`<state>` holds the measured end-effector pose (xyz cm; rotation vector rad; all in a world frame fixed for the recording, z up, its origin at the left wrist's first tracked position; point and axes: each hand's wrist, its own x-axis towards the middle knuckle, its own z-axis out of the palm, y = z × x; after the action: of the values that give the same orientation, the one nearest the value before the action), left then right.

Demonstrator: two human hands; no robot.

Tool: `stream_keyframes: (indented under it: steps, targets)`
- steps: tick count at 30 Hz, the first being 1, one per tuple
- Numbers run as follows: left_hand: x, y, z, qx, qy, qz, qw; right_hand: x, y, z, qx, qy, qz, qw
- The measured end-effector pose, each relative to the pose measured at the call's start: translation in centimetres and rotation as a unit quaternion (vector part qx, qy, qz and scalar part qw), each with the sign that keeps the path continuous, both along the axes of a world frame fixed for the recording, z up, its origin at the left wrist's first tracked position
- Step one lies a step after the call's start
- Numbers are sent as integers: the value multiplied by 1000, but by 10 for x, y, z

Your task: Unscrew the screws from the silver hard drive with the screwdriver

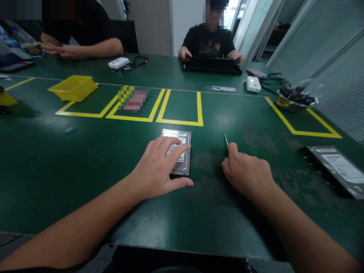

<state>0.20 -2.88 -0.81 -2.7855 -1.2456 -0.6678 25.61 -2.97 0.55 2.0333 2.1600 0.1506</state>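
Observation:
A silver hard drive (pixel 185 163) with a white label lies on the green table in front of me. Over its left part is my left hand (pixel 162 163), fingers spread and thumb held apart near the drive's lower edge. Whether the fingertips press on the drive I cannot tell. My right hand (pixel 246 167) is closed around a thin tool, probably a screwdriver, to the right of the drive. Only its metal shaft (pixel 225 139) shows, pointing away from me; the handle is hidden in my fist.
A larger hard drive (pixel 337 165) lies at the right. Yellow tape (pixel 182 123) marks rectangles ahead, near a yellow bin (pixel 76 87). A metal bowl (pixel 297 104) of dark items stands back right. White adapters (pixel 253 84) with cables lie farther off. Two people sit across the table.

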Motion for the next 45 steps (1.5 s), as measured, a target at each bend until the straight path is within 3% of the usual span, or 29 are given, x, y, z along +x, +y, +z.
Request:
stream_keyframes:
  steps: [5,16,23,30,35,40,45]
  targets:
    - [9,-4,5,-40,9,45,998,13,8,2,-9,1,-40,999]
    - [36,-19,3,-69,41,156,984,18,9,-3,55,-56,-9,997]
    - [35,-17,2,-70,64,162,982,21,7,-5,103,-79,38,991]
    - [34,-14,3,-67,75,163,981,17,2,-2,209,-63,52,974]
    - [29,-15,5,-73,76,159,982,12,-1,-3,221,-35,85,971]
    - [31,-14,16,-91,49,150,983,7,-4,-3,234,-10,100,967]
    - [33,2,25,-86,49,199,975,8,-5,-3,248,0,101,964]
